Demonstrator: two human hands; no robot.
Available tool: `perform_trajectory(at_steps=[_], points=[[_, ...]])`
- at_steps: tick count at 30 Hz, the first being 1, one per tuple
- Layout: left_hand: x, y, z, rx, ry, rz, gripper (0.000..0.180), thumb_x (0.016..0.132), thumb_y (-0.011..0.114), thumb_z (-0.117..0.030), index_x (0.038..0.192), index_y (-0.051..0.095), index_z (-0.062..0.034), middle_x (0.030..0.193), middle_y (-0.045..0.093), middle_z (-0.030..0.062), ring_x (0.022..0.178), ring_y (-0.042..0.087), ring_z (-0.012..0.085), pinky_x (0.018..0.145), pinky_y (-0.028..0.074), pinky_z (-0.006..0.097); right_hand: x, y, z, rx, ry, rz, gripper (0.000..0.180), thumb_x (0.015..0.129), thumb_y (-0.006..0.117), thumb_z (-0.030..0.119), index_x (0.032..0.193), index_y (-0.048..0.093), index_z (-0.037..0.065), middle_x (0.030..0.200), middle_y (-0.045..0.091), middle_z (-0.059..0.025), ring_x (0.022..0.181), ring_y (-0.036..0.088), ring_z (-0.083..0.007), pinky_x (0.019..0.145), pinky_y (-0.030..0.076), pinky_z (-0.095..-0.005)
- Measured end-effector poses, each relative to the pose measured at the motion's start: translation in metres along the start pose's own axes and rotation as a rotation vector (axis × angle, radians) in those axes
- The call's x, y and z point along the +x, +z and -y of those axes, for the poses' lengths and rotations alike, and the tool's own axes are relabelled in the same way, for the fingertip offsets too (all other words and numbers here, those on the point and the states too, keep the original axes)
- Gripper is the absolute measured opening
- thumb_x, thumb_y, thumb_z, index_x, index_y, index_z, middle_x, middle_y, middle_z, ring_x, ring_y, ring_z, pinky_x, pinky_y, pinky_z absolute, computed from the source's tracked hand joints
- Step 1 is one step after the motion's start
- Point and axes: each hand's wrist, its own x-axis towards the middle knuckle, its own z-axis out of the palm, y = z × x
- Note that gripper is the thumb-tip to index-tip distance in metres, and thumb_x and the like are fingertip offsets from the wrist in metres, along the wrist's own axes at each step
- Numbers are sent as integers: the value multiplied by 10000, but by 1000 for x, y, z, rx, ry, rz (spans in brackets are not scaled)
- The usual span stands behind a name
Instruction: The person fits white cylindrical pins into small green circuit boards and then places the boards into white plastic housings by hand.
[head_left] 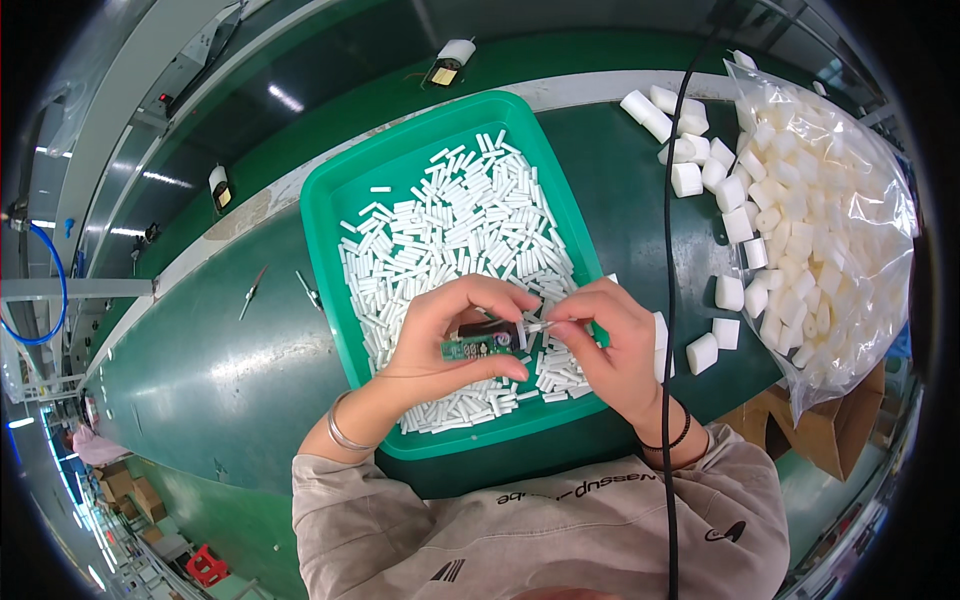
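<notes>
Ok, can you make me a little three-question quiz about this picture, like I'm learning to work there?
1. Pick one. The many small white sticks lie in: a) a green tray, b) a blue bucket, c) a glass jar.
2. True or false? A clear plastic bag full of white chunks is to the right of the tray.
3. Which of the person's hands is curled around the small circuit board?

Key: 1: a. 2: true. 3: the left hand.
</notes>
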Motion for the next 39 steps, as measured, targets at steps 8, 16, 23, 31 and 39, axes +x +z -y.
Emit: perform_trajectory(at_steps=[8,16,23,31,39], points=[[0,-1,3,217,108,-72,288,593,762,-22,842,619,-30,847,644,70,734,618,128,676,499,233,-1,-2,-4,-36,-186,-8,196,625,705,29,803,625,37,687,594,-58,588,548,-182,506,429,-252],[-2,1,5,-60,-101,-115,301,604,756,-8,867,610,-4,842,644,77,780,604,114,712,487,240,2,-3,-5,-429,-550,68,237,598,701,95,791,582,26,651,512,-26,565,514,-162,467,412,-267],[-3,-7,3,-129,-129,-209,287,653,695,55,901,558,7,925,621,121,834,600,149,743,498,262,53,-21,-10,-740,-541,68,336,676,640,214,942,546,32,865,557,-62,811,516,-219,648,445,-340],[3,-8,7,-147,-43,-286,279,680,661,74,921,536,8,950,611,148,851,601,161,749,506,271,146,-72,-100,-1495,-124,-77,335,727,599,179,1035,525,70,880,584,-86,865,535,-233,687,454,-385],[-1,-13,8,-212,-37,-335,287,674,642,102,915,531,-7,968,604,145,897,587,169,754,509,262,97,-48,-31,-727,-22,83,210,761,579,136,939,489,70,784,539,-160,745,533,-336,638,436,-391]])
